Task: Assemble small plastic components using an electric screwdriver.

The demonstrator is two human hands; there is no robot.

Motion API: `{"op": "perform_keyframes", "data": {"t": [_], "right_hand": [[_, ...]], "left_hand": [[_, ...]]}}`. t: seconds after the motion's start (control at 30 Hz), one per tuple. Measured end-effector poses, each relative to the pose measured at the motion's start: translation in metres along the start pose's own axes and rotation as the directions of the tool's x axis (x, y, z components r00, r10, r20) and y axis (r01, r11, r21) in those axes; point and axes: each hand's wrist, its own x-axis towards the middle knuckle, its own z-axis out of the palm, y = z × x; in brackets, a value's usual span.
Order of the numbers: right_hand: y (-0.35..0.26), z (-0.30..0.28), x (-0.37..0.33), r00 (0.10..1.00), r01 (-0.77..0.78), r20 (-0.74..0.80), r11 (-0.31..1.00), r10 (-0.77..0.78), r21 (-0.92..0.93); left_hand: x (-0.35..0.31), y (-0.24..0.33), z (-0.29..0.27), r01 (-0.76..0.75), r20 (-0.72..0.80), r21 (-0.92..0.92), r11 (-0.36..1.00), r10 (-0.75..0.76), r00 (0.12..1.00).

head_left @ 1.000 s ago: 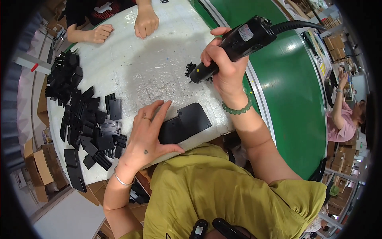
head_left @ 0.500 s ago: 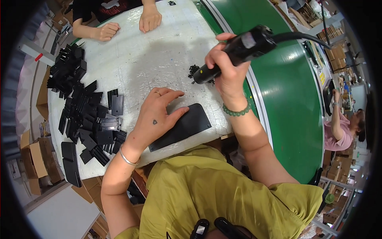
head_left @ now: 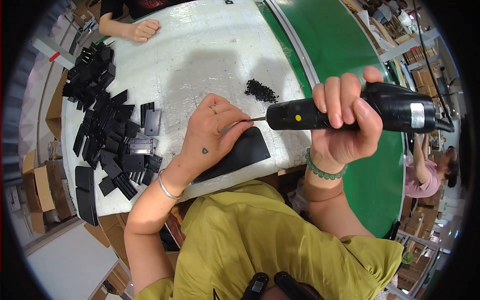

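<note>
My right hand (head_left: pixel 345 115) is wrapped around a black corded electric screwdriver (head_left: pixel 400 106), held level above the table with its thin bit (head_left: pixel 258 119) pointing left. At the bit's tip, the thumb and index finger of my left hand (head_left: pixel 212 130) are pinched together. Whatever is between those fingertips is too small or hidden to make out. Below my left hand a flat black panel (head_left: pixel 245 152) with a rounded corner lies at the table's near edge, partly covered by that hand. Beyond the bit is a small heap of black screws (head_left: pixel 261 90).
Many black plastic parts (head_left: pixel 107 135) are piled along the left of the white-covered table (head_left: pixel 195 30). A green conveyor belt (head_left: pixel 355 50) runs along the right. Across the table rests another person's closed hand (head_left: pixel 145 31). Open cardboard boxes (head_left: pixel 45 187) stand at the left.
My right hand has brought the screwdriver back from the screw heap and turned it level. My left thumb and index finger have closed at the bit's tip. One of the other person's hands has left view.
</note>
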Motion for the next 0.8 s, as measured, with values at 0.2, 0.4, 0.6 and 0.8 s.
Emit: {"op": "perform_keyframes", "data": {"t": [0.2,0.4,0.6,0.8], "right_hand": [[0.000,0.005,-0.002,0.994,0.004,0.107,0.999,0.001,-0.042],[-0.004,0.010,-0.007,0.992,-0.011,0.126,0.999,0.015,-0.035],[-0.003,0.010,-0.008,0.968,-0.040,0.247,0.998,0.049,-0.041],[-0.010,0.024,-0.020,0.940,-0.065,0.329,0.993,0.094,-0.099]], "left_hand": [[-0.002,0.008,-0.007,-0.050,-0.034,0.073,0.996,0.052,0.998],[-0.004,0.010,-0.009,-0.131,-0.018,0.174,0.976,0.136,0.990],[-0.007,0.013,-0.011,-0.169,-0.009,0.232,0.958,0.175,0.984],[-0.010,0.018,-0.014,-0.263,0.093,0.374,0.889,0.246,0.965]]}}
